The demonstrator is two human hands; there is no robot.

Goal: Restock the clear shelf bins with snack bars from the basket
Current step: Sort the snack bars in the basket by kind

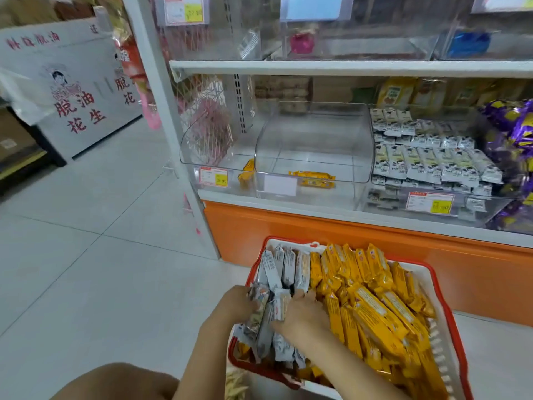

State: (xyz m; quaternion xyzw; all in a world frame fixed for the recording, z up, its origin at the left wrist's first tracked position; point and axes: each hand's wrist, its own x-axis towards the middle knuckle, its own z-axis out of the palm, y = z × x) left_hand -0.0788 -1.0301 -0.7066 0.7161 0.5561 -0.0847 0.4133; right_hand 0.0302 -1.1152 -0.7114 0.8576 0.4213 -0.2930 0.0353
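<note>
A red and white basket (450,321) stands on the floor below the shelf, packed with yellow snack bars (375,307) on the right and white snack bars (284,268) on the left. My left hand (235,306) and my right hand (304,313) press from both sides on a bundle of white bars (269,316) at the basket's left. The clear middle bin (314,145) on the lower shelf holds two yellow bars (313,178). The clear left bin (213,157) has a yellow bar (246,174) at its right side.
To the right a bin is stacked with white packets (427,157), and purple packets (513,134) lie beyond it. An orange shelf base (346,241) runs behind the basket. A white display case with red characters (75,90) stands at the left on the tiled floor (86,241).
</note>
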